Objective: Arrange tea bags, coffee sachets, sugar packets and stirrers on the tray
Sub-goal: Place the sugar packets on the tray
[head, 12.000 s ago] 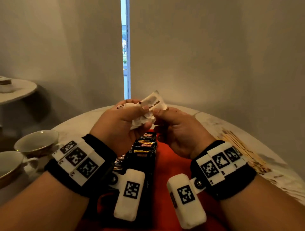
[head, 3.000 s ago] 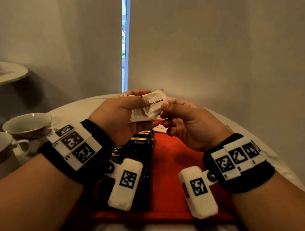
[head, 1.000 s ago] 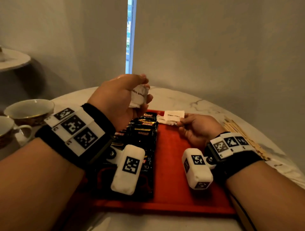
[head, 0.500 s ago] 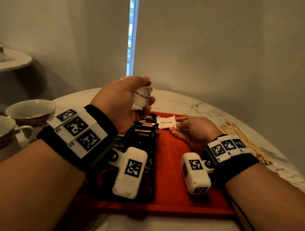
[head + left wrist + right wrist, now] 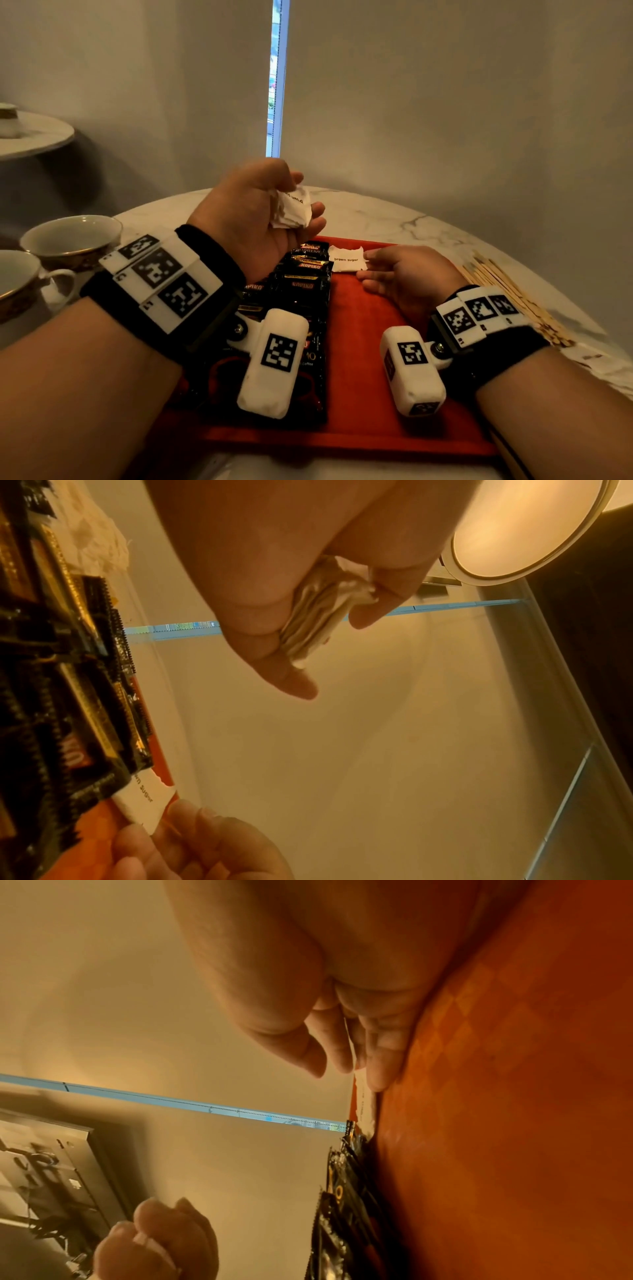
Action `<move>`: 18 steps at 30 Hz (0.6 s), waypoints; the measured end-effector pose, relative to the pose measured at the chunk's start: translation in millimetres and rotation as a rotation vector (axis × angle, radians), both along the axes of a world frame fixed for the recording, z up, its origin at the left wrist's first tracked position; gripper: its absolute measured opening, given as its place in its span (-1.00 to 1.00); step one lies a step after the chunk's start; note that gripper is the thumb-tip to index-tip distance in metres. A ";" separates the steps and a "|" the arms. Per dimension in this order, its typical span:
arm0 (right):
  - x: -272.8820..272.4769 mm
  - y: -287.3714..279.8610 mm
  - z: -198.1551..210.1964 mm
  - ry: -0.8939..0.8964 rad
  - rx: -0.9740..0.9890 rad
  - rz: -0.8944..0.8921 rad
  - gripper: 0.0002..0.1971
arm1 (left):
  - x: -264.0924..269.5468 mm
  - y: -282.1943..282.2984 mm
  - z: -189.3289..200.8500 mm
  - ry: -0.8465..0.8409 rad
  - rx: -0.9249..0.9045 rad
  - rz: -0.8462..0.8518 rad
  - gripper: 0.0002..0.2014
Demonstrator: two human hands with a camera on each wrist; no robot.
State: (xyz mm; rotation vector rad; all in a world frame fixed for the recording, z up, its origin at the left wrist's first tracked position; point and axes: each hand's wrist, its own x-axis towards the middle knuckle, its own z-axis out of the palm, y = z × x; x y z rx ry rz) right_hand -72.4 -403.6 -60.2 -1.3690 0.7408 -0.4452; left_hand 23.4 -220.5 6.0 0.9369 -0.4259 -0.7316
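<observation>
My left hand [image 5: 260,209] clutches a limp, featherlight stack of white paper sugar packets [image 5: 292,209] above the red tray [image 5: 359,342], best pinched by their edges; my right hand [image 5: 404,277] lies slack, fingertips touching one laid packet [image 5: 346,263].

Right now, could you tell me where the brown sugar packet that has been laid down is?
In the head view, the brown sugar packet lies at the red tray's far edge, between the Kopiko coffee sachets and the right hand's fingertips.

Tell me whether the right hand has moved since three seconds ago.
Yes. The right hand dropped from beside the left hand down onto the red tray, by the sugar packet.
</observation>
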 end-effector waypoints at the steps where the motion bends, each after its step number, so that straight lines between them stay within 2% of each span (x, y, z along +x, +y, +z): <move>1: -0.5 -0.1 -0.3 -0.004 0.000 -0.001 -0.81 | -1.4 0.0 0.1 0.005 0.003 -0.001 -0.82; 9: -0.1 -1.2 2.4 -0.076 0.046 -0.028 -0.79 | -0.1 -6.1 -5.7 -0.044 0.035 0.010 -0.67; 15: -0.1 1.7 2.8 -0.099 0.134 0.059 -0.80 | -2.1 -6.5 -8.3 -0.086 0.064 0.026 -0.74; 18: -1.7 6.4 9.2 -0.186 0.139 0.055 -0.84 | -4.9 -6.0 -7.6 -0.109 0.061 0.026 -0.85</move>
